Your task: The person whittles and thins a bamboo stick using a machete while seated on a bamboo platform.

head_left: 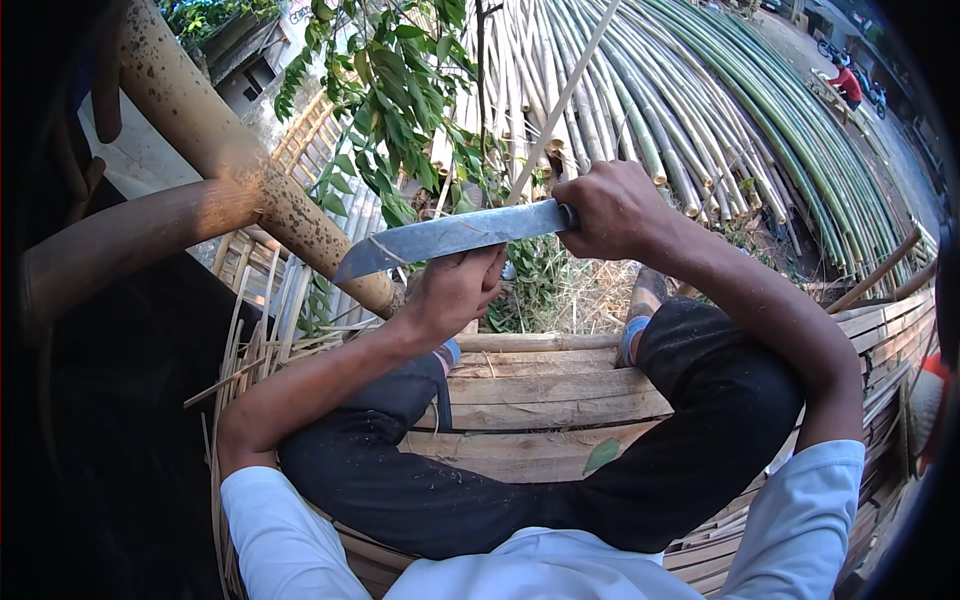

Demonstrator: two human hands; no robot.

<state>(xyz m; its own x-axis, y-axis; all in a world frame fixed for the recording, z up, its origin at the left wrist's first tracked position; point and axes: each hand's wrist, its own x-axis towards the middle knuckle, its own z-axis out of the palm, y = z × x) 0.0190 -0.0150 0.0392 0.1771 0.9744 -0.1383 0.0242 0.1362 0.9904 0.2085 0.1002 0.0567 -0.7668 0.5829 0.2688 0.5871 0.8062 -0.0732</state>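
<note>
My right hand (615, 210) grips the handle of a machete (465, 237), whose broad grey blade points left across the space above my knees. Just beneath the blade, my left hand (455, 295) is closed with its fingers curled. A long thin bamboo strip (562, 108) slants from the top of the view down to the blade, where it passes out of sight toward my left hand. It appears to be held there, though the blade and fingers hide its end. A thin pale shaving (388, 252) lies across the blade near its tip.
I sit on a slatted bamboo platform (540, 388) with a green leaf (602, 456) on it. Bamboo poles (690, 110) lie stacked ahead. A thick post (215, 130) leans at left, beside hanging leafy branches (385, 90). A person in red (847, 85) is far right.
</note>
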